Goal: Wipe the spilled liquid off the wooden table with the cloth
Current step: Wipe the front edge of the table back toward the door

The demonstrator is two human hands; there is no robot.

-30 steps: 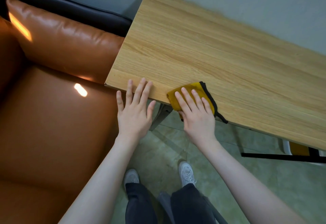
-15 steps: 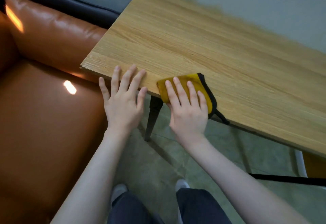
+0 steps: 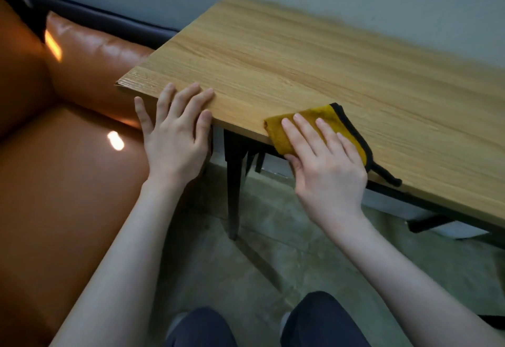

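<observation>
Wooden table (image 3: 314,73) beside an orange sofa (image 3: 68,182). At 9 o'clock, the left hand (image 3: 175,139) rests flat-fingered on the table's edge; at 3 o'clock, the right hand (image 3: 328,166) presses straight fingers onto the yellow cloth (image 3: 322,117) at the near edge. Even pressure and overlapping strokes would serve best; no liquid is discernible.

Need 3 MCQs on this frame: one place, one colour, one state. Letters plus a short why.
1. The cloth lies:
A. at the table's near edge
B. on the sofa
C. on the floor

2. The cloth's trim is:
A. white
B. black
C. red

3. The right hand is:
A. curled in a fist
B. flat on the cloth
C. off the table

Key:
1 A, it overlaps the table edge.
2 B, a black border and loop show.
3 B, straight fingers press the cloth.
</observation>
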